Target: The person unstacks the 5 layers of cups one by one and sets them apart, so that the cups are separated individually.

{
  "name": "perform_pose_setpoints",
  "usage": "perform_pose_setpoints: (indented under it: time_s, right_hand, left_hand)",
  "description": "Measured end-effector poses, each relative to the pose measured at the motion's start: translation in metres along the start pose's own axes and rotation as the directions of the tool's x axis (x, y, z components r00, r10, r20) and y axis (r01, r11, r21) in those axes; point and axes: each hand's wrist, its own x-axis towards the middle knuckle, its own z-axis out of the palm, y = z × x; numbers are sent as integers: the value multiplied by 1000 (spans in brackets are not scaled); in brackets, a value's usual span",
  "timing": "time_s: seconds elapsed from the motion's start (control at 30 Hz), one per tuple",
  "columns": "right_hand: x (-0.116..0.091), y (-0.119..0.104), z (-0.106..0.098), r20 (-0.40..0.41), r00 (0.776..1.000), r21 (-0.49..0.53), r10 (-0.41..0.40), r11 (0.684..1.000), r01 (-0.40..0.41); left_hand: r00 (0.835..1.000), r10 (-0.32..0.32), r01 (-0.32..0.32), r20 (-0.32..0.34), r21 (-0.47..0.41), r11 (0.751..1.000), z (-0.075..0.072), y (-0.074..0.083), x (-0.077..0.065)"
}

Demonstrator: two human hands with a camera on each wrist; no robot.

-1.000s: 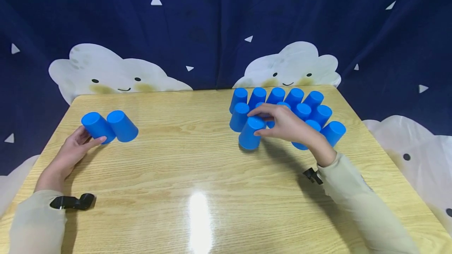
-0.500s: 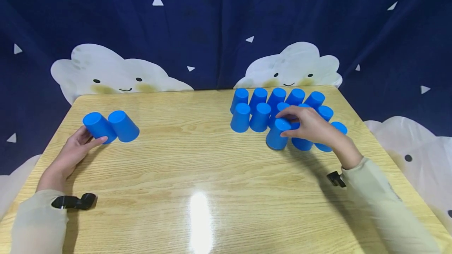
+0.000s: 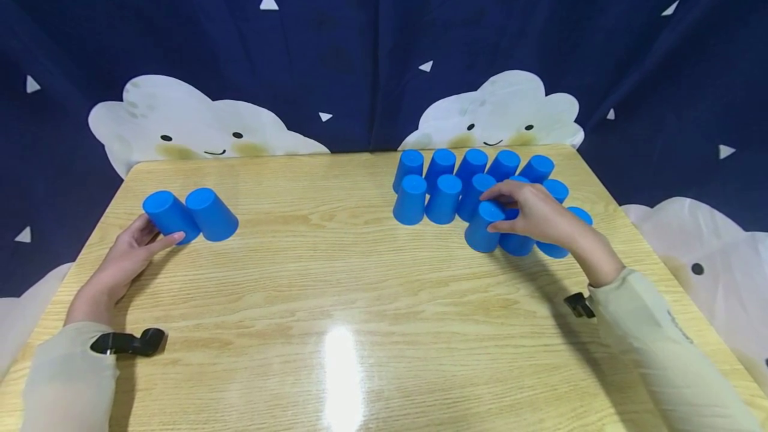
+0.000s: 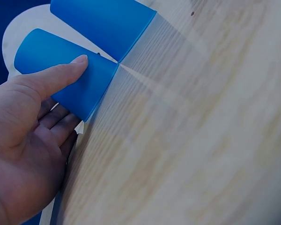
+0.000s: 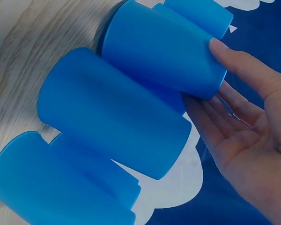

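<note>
My left hand (image 3: 129, 255) grips an upside-down blue cup (image 3: 172, 217) at the left of the table, thumb across its near side and fingers behind. A second blue cup (image 3: 212, 215) stands rim to rim with it, as the left wrist view shows. On the right, my right hand (image 3: 531, 212) holds another upside-down blue cup (image 3: 483, 228) near its closed end, thumb on one side and fingers on the other. That cup is the leftmost of a front row, close beside a neighbouring cup (image 5: 114, 112). Part of this row is hidden behind the hand.
Two more rows of upside-down blue cups stand behind, a middle row (image 3: 411, 200) and a back row (image 3: 443, 165). The wooden table (image 3: 288, 299) reaches back to a dark blue curtain (image 3: 336, 52) with white clouds. Each wrist carries a black camera mount (image 3: 129, 342).
My right hand has moved the gripped cup rightward along the front row, up to the neighbouring cup. My left hand and its two cups have stayed in place.
</note>
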Motion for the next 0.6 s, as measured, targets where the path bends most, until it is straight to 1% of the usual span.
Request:
perform_pose_setpoints:
  time_s: [0.4,0.6]
  right_hand:
    - [-1,3,0,31,999,2,26,1000,-27]
    - [0,4,-1,27,1000,28,-2,1000,1]
  left_hand:
    - [1000,-2,2,-8,-10,1000,1,0,1]
    - [1000,0,0,-9,-7,1000,1,0,1]
